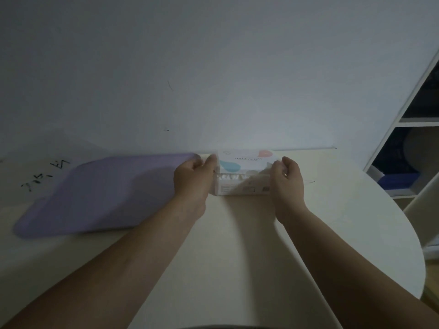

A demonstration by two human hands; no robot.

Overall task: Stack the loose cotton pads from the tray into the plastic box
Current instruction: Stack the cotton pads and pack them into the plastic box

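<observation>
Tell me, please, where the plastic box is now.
Head view: the plastic box stands near the far edge of the table by the wall, held between the left hand and right hand, right of the purple tray.

It looks like a room in a home. A round cream bench (344, 222) stands against a plain white wall (213, 67), and a white shelf unit (403, 119) with stored things stands beside it.

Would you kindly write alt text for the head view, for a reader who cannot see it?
A left hand and right hand grip the ends of a clear plastic box with a pastel-printed lid, white cotton pads inside, on a round white table. A lilac tray lies left of it.
</observation>
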